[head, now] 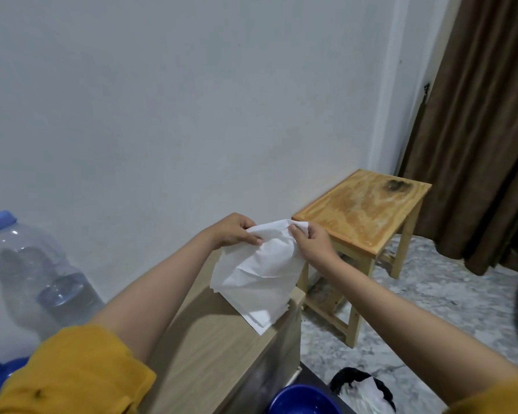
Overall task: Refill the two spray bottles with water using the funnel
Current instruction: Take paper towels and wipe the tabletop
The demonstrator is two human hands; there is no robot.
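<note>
Left hand (232, 231) and right hand (313, 242): each grip pinches the top edge of a white tissue (259, 273) hanging over the counter (210, 348) | tissue light, limp, tears wet | water bottle (30, 273) at 9 o'clock: heavy, slick, take its waist | spray bottles, funnel unseen

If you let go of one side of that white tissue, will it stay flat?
Probably not. The tissue already sags and creases between the left hand and right hand, so it looks floppy, very light, and likely easy to tear.
</note>
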